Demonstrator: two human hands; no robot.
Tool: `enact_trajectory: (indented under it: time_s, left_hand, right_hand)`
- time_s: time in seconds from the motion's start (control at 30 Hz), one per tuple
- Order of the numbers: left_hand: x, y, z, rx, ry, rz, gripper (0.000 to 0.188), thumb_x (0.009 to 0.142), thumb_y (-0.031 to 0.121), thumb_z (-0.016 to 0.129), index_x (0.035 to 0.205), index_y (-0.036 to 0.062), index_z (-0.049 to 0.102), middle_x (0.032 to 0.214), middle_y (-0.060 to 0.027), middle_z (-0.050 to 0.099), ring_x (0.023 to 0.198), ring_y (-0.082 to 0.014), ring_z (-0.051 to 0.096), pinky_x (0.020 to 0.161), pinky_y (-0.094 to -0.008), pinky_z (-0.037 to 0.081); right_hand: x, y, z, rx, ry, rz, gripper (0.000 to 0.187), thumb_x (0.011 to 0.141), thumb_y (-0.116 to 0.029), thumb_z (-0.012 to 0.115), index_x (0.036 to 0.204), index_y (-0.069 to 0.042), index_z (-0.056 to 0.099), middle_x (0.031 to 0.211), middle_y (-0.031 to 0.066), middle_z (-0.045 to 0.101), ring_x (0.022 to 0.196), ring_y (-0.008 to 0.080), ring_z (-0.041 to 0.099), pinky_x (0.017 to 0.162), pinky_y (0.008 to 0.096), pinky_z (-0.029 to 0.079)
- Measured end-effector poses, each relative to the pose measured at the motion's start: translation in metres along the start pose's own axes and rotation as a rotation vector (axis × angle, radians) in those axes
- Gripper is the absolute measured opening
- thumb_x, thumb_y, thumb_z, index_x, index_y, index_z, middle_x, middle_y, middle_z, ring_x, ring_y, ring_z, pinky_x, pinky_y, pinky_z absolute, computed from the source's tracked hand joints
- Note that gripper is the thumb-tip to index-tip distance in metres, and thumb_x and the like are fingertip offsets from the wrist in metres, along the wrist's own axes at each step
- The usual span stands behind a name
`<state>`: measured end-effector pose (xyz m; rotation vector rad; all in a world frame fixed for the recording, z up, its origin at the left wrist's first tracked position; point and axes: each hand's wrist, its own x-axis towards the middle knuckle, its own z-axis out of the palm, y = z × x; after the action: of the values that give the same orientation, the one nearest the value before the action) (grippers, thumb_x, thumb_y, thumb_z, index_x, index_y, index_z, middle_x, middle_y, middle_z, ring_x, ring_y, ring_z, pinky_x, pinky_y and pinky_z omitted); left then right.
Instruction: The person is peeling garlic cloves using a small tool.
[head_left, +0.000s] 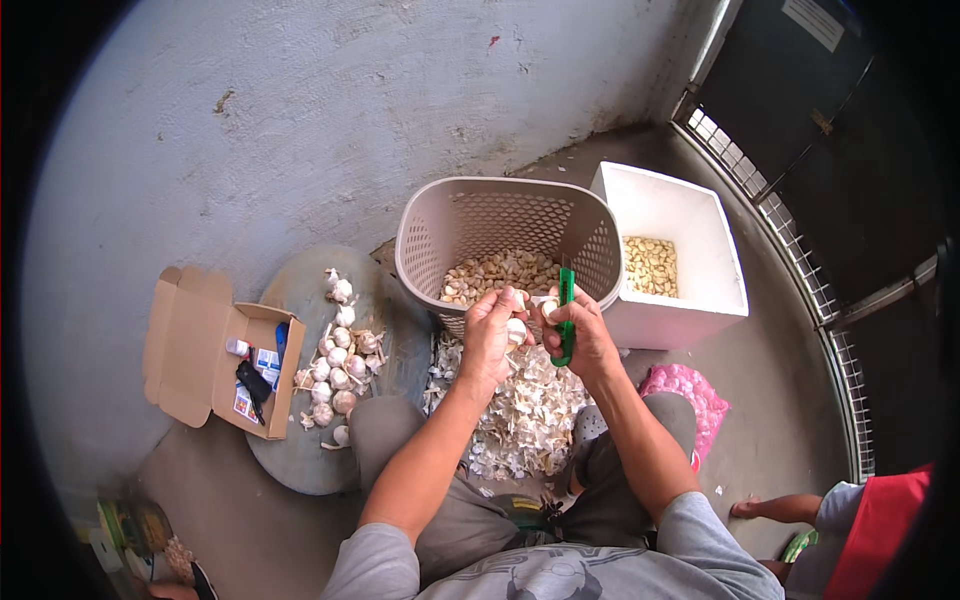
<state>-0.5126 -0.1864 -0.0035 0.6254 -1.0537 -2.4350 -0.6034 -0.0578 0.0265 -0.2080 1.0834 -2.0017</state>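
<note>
My left hand (488, 338) is closed around a partly broken garlic bulb (516, 331), held over the near rim of the basket. In my right hand (584, 338) is a green utility knife (565, 318), upright with its tip pointing away from me. The right fingertips also pinch a pale garlic piece (548, 308) close beside the left fingers. Just beyond both hands, loose garlic cloves (500, 272) lie in the taupe plastic basket (420, 240). Below the hands spreads a heap of papery garlic skins (530, 410) between my legs.
On a round grey surface (300, 470) at left lie several whole garlic bulbs (340, 357) and an open cardboard box (190, 345) of small items. A white foam box (690, 310) holds peeled cloves (650, 268). A pink mesh bag (690, 395) and another person's arm (780, 508) are at right.
</note>
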Motion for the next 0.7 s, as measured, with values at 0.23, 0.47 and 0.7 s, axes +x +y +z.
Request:
enact_trajectory:
  time_s: [0.23,0.47,0.7]
  left_hand:
    - [-0.011,-0.001,0.014,0.117,-0.132,-0.028,0.034,0.107,0.028,0.057,0.116,-0.0017,0.069,0.085,-0.005,0.066,0.066,-0.0105,0.062,0.056,-0.0258,0.053]
    - [-0.009,0.0,0.017,0.227,-0.156,-0.01,0.032,0.106,0.025,0.06,0.124,-0.0004,0.067,0.091,-0.0021,0.068,0.07,-0.0069,0.06,0.054,-0.024,0.051]
    - [-0.004,0.006,0.004,0.561,-0.229,0.055,0.025,0.102,0.015,0.061,0.121,0.0003,0.068,0.087,-0.0013,0.065,0.069,-0.0046,0.056,0.051,-0.023,0.051]
  right_hand:
    - [-0.003,-0.016,-0.005,-0.197,-0.045,-0.046,0.023,0.087,-0.008,0.069,0.104,-0.008,0.052,0.076,0.0052,0.061,0.048,0.0111,0.054,0.041,0.0249,0.039]
    - [0.0,-0.013,-0.014,-0.47,0.033,-0.145,0.025,0.095,-0.024,0.076,0.1,-0.007,0.059,0.073,-0.0008,0.061,0.052,0.006,0.055,0.043,0.0209,0.038]
    - [-0.001,-0.016,-0.005,-0.556,0.123,-0.174,0.027,0.096,-0.028,0.075,0.098,-0.005,0.06,0.073,-0.001,0.06,0.052,0.0048,0.053,0.043,0.0205,0.037]
